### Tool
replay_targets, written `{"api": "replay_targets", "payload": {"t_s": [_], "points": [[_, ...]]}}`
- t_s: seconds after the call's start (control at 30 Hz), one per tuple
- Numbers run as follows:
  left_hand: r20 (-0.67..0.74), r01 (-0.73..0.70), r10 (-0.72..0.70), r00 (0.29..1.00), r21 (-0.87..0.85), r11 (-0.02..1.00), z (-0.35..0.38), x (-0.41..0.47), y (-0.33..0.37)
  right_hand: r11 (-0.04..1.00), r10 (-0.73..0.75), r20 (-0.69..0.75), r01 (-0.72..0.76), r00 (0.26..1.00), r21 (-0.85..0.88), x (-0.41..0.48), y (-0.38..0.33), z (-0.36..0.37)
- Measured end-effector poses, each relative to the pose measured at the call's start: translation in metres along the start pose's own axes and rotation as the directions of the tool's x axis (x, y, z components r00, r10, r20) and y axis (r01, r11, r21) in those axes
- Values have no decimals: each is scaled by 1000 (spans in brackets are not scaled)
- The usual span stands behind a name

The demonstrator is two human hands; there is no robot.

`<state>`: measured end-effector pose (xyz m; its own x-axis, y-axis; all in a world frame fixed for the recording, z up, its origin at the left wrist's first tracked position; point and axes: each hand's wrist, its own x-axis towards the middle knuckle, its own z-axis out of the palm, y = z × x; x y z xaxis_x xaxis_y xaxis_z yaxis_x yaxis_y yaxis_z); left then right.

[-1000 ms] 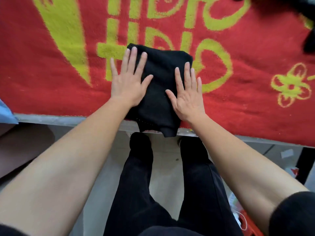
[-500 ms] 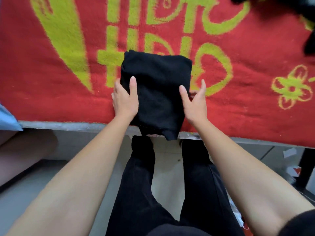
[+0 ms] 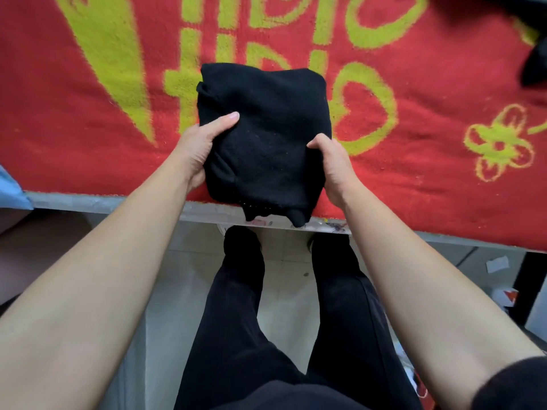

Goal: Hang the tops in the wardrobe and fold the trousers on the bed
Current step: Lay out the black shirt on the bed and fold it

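Both arms are reaching straight out over the near edge of the bed, forearms bare, with a bit of dark sleeve (image 3: 515, 383) showing at the right elbow. The left hand (image 3: 196, 150) is gripping the left side of the folded black trousers (image 3: 266, 134): its thumb is lying flat on top, pointing far and to the right, and its fingers are tucked out of sight under the bundle. The right hand (image 3: 334, 167) is clamping the right side the same way, knuckles curled over the edge and thumb tip pressing on top. So both hands are closed round the one bundle.

The trousers are sitting at the near edge of the red blanket (image 3: 444, 184), and their near end is hanging a little over the grey bed rail (image 3: 88, 201). Can't tell if the bundle is resting on the blanket or lifting off it.

As for writing, big yellow-green strokes (image 3: 201, 93) are running across the blanket, but the top of the frame is cutting them off and I'm not managing to read them. A heart outline (image 3: 381, 113) is peeking out just right of the bundle, and a flower (image 3: 500, 143) is sitting further right.

The person's legs (image 3: 242, 321) in black are standing on the pale floor (image 3: 284, 261) below. Something dark and blurry (image 3: 532, 63) is lying at the far right corner.
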<state>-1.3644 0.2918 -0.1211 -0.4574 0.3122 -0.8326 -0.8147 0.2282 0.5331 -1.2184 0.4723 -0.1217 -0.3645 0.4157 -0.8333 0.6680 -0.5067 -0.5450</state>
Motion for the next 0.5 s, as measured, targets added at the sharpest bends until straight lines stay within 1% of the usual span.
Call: {"api": "replay_targets", "payload": {"t_s": [0.07,0.13,0.2,0.27,0.37,0.43,0.5], "points": [[20,-7,8,1000,-66,998,5,-21,7,998,-56,7,56,998,-18,-16,-18,-7],[7,-38,39,999,-127,991,13,-50,17,991,-116,28,117,993,-68,-37,-40,-17],[-49,-102,96,994,-159,982,25,-85,29,977,-168,74,176,983,-121,-58,-65,-25],[-145,-194,172,974,-150,970,38,-125,41,955,-215,126,235,969,-180,-82,-92,-33],[-262,-324,274,925,-170,931,50,-185,54,914,-266,241,324,933,-245,-119,-127,-36],[-297,-390,320,900,-222,894,53,-228,54,882,-291,329,385,898,-270,-144,-144,-33],[-328,-429,331,885,-294,854,51,-274,45,847,-300,424,443,855,-294,-175,-155,-26]]}}
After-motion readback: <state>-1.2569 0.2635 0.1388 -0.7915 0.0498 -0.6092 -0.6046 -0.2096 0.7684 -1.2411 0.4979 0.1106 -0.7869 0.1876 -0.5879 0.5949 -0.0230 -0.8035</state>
